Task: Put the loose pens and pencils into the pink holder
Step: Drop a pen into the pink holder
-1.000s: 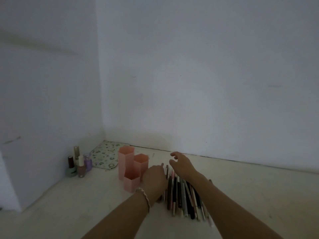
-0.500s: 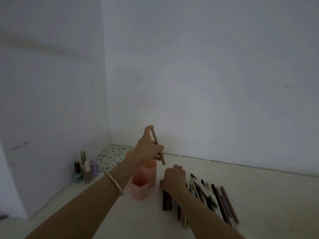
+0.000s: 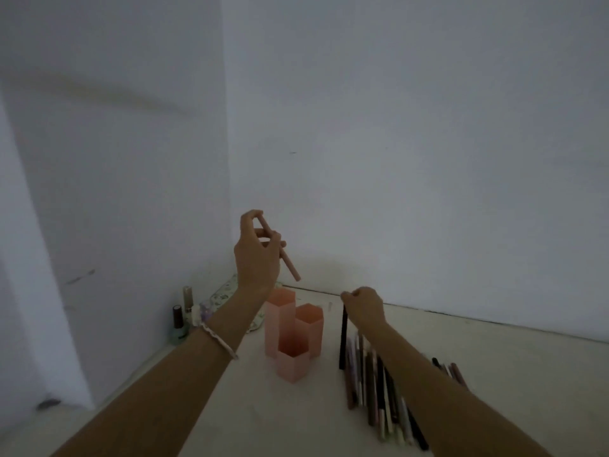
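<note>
Bottles (image 3: 179, 324) of nail polish are standing against the left wall, with a flowered pouch (image 3: 227, 289) lying just behind them in the corner. Further right, the person's left hand (image 3: 257, 255), a pale bracelet (image 3: 219, 339) circling its wrist, is hovering above the pink holder (image 3: 290, 328). It is pinching a pink pencil (image 3: 284, 258) between thumb and fingers, the pencil slanting down to the right. The holder, three hexagonal tubes joined together, is standing upright on the pale surface (image 3: 230, 407) below that hand. Just beside it, the right hand (image 3: 364, 306) is curling its fingers round the top of a dark pencil (image 3: 343, 338), holding it nearly upright with its lower end down by the heap. Loose pens and pencils (image 3: 375, 390) are lying side by side under the right forearm, with stray pencils (image 3: 453, 371) showing beyond it.
</note>
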Tool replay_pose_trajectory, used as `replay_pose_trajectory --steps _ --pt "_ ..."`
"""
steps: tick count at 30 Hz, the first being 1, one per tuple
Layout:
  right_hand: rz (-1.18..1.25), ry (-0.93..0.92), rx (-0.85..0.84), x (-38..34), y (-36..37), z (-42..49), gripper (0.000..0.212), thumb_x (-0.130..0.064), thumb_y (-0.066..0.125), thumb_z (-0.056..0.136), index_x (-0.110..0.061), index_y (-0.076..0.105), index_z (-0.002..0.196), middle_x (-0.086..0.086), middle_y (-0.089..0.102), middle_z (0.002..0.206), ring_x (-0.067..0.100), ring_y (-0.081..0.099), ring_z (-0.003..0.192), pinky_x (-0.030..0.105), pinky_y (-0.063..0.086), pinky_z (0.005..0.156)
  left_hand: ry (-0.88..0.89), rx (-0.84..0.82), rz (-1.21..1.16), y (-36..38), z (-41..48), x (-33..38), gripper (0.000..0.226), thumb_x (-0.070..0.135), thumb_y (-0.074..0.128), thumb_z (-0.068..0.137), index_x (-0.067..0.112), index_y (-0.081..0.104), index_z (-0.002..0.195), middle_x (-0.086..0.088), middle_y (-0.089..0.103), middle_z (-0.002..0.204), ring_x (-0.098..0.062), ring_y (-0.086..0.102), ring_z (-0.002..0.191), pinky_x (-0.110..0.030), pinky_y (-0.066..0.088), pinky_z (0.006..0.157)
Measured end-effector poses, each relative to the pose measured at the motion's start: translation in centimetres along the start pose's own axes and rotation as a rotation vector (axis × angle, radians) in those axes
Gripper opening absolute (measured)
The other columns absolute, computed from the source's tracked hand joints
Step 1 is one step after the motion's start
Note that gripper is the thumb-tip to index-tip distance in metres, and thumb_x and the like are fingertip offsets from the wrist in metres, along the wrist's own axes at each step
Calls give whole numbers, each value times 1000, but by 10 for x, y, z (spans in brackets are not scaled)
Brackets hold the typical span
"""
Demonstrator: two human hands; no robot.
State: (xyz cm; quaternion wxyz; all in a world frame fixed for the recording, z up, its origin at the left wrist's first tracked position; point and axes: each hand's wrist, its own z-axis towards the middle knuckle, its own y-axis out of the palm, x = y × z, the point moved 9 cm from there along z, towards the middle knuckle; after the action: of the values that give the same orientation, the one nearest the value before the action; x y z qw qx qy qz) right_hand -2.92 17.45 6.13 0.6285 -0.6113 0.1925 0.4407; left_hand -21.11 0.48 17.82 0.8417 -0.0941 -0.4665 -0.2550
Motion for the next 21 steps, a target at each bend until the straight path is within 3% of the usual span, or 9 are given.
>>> replay_pose_trajectory --steps 4,7,10,12,14,17,21 --pt "278 -68 261 -20 -43 0 14 -17 52 94 -7 52 84 -1 50 66 12 46 55 21 32 46 37 19 137 -9 0 -20 37 2 54 93 27 42 117 1 62 88 -17 69 79 -27 58 66" --pt "432 -118 397 -32 -61 -11 15 -16 51 96 -7 54 107 -8 52 72 4 49 58 14 34 47 12 -92 348 -1 -15 -50 33 7 57 91 29 45 113 4 64 83 -14 65 70 -21 53 57" --pt "571 -112 462 -41 -68 -18 26 -14 49 97 -13 48 122 -5 57 81 6 53 65 22 39 60 72 -126 686 0 -24 -65 24 12 57 88 21 58 110 -3 68 96 -22 64 90 -34 52 76" --pt "621 -147 467 -53 -66 -23 20 -14 48 97 -16 50 117 2 62 88 8 56 66 19 40 58 44 -91 736 -10 -21 -65 26 18 56 89 22 62 114 -8 63 111 -26 54 110 -39 45 91" --pt "647 -208 452 -68 -60 -27 14 -13 48 97 -17 52 110 4 64 89 12 60 70 14 42 58 20 -25 671 -23 -14 -58 31 17 53 90 21 59 121 -9 60 116 -27 51 113 -42 43 96" --pt "580 -339 378 -95 -41 -35 8 -12 49 98 -19 50 102 -1 63 83 13 59 66 16 45 56 0 72 529 -41 -7 -39 32 10 49 90 17 56 121 -7 60 113 -25 52 108 -43 46 93" --pt "376 -474 217 -109 -1 -48 11 -9 46 98 -19 49 95 1 57 70 11 45 52 28 40 50 -43 23 391 -38 -11 -23 31 7 48 89 17 55 118 -3 62 105 -23 60 90 -39 52 80"
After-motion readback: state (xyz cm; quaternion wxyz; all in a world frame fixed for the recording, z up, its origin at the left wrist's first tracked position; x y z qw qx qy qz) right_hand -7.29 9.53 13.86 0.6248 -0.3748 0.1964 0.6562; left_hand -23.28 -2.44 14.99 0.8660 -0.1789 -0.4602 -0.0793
